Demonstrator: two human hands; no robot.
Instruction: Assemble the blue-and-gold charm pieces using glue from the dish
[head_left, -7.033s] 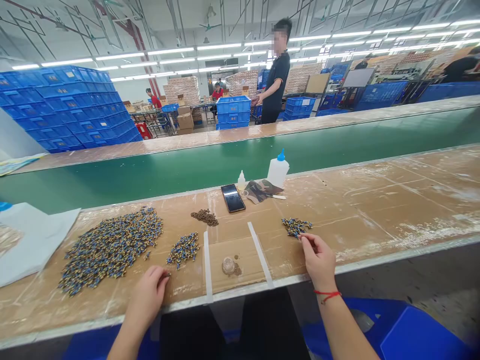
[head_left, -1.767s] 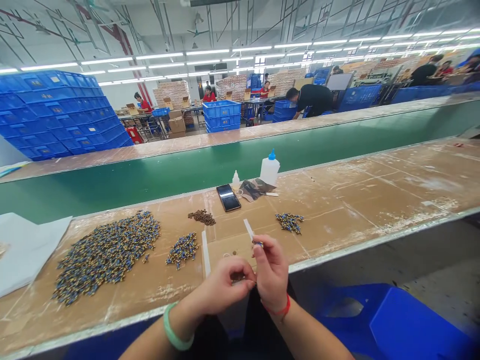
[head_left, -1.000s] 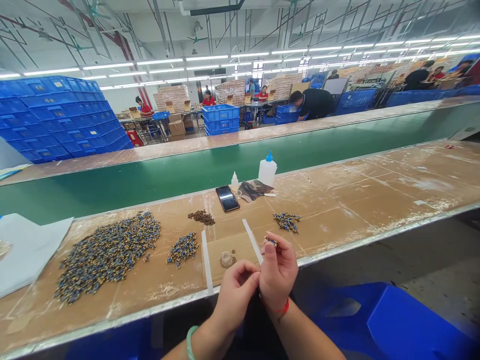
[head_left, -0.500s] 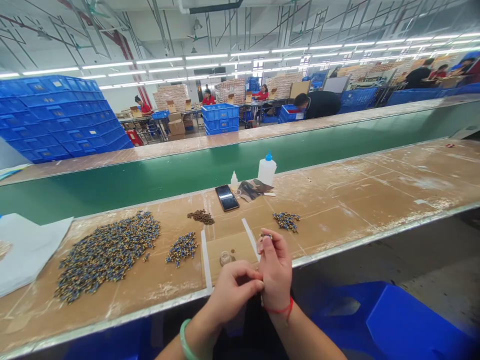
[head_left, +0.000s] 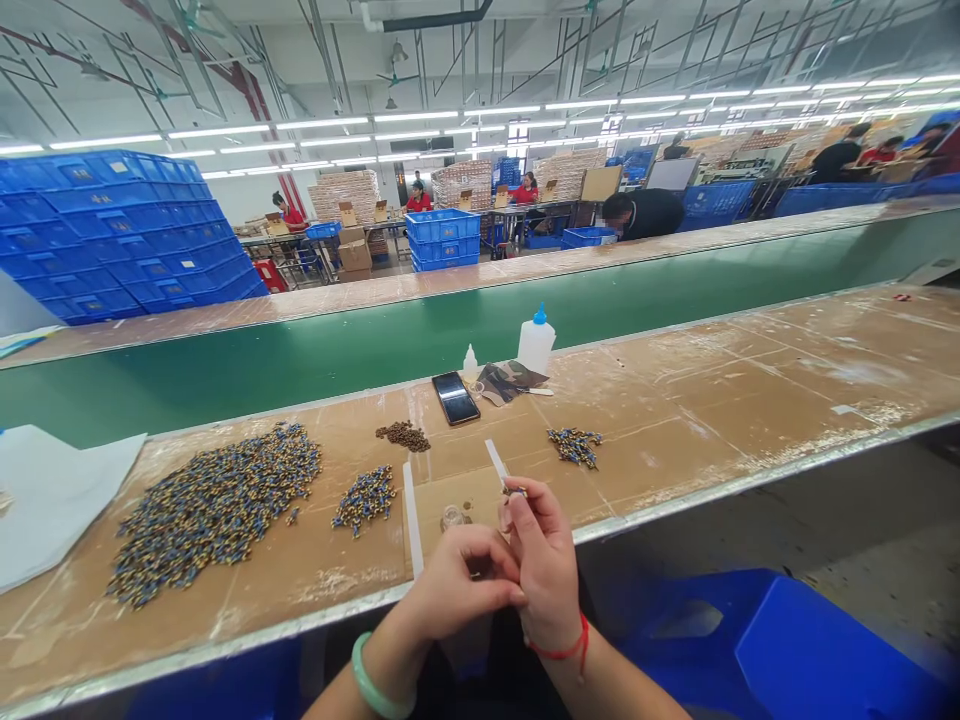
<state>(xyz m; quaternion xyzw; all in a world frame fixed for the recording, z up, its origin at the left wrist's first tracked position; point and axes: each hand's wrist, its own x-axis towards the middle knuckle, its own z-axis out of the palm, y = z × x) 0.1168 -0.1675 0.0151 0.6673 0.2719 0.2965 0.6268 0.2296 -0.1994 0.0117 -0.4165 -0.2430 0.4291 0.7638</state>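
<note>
My right hand [head_left: 546, 550], with a red cord at its wrist, pinches a small dark blue-and-gold piece [head_left: 514, 491] between thumb and forefinger. Close against it, my left hand [head_left: 457, 585] has thumb and forefinger drawn together by the right palm; whatever lies between those fingertips is hidden. A pale green bangle [head_left: 369, 680] rings the left wrist. Just beyond the hands a small clear dish [head_left: 452, 516] sits on a cardboard sheet [head_left: 435, 490] between two white strips. Similar pieces form a small heap [head_left: 364, 500] to the left and another heap [head_left: 574, 446] to the right.
A large pile [head_left: 225, 510] of the pieces spreads at left. Brown bits [head_left: 403, 435], a phone [head_left: 455, 398], a small bottle [head_left: 469, 362], a camouflage cloth [head_left: 504, 382] and a blue-capped bottle [head_left: 536, 345] lie farther back. A green belt [head_left: 375, 330] runs behind; people work beyond it.
My right hand has shifted slightly left and down with the small piece, bringing its fingertips over the right white strip. My left hand stays close beside it. A person bending in the background has moved slightly.
</note>
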